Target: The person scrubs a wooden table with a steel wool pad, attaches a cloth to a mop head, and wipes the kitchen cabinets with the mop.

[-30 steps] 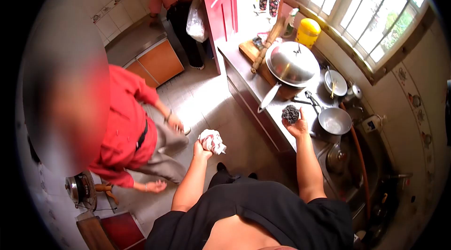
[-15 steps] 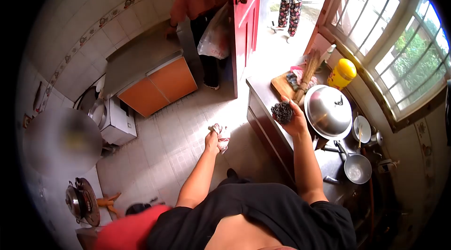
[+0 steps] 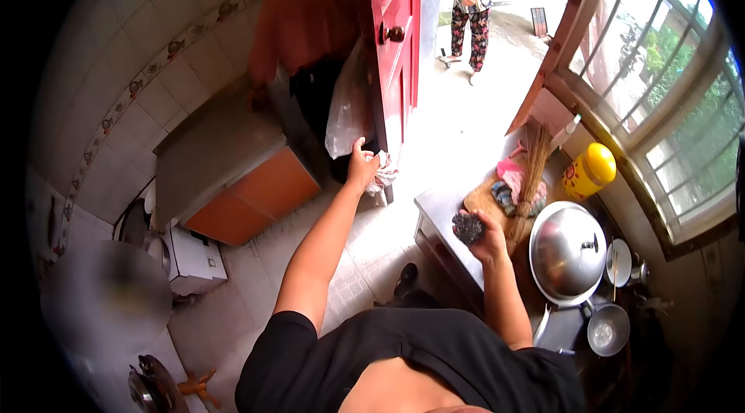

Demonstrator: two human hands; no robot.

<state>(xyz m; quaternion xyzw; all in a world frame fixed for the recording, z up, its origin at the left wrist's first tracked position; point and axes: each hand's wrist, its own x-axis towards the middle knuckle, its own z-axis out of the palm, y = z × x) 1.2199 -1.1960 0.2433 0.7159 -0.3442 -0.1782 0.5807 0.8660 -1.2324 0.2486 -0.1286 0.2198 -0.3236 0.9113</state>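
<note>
Dark wiry scrubber (image 3: 467,228), crumpled whitish cloth (image 3: 382,175), perhaps red-patterned

L fingers (image 3: 358,146) now reach farther fwd, from over open floor to red door (image 3: 397,72) edge, w/ plastic bag (image 3: 345,122) now just by their tips; cloth (image 3: 380,179) came along, now hanging below & R of them. R fingers (image 3: 489,222), w/ black scrubber (image 3: 467,228), left pan's (image 3: 608,329) side: pan now well apart, board (image 3: 483,197) just beyond them, lid (image 3: 563,250) to R. Red-shirted person, prev. L of L fingers, now out of view.
</note>
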